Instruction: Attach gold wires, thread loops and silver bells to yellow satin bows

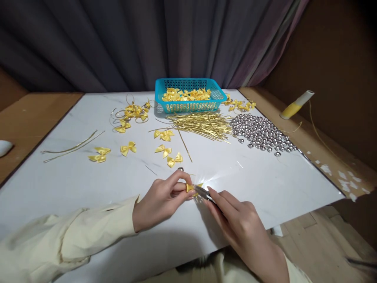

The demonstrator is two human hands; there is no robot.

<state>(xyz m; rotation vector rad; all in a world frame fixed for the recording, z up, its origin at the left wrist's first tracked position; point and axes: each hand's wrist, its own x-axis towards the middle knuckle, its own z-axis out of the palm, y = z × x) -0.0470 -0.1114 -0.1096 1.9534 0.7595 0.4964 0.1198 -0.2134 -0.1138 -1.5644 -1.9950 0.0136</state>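
Observation:
Between the fingertips of my left hand is a yellow ribbon bow, held just above the white tabletop. A small silver bell shows behind my left knuckles. My right hand is closed around a pair of pliers, whose tips meet the bow. What exactly the jaws grip is too small to make out. Beyond my hands lie several loose yellow bows, among them one bow and another bow.
A blue basket of yellow bows stands at the back. Before it lies a pile of gold wires, with many silver bells to its right. Bows with looped wires are heaped left. A yarn cone stands far right.

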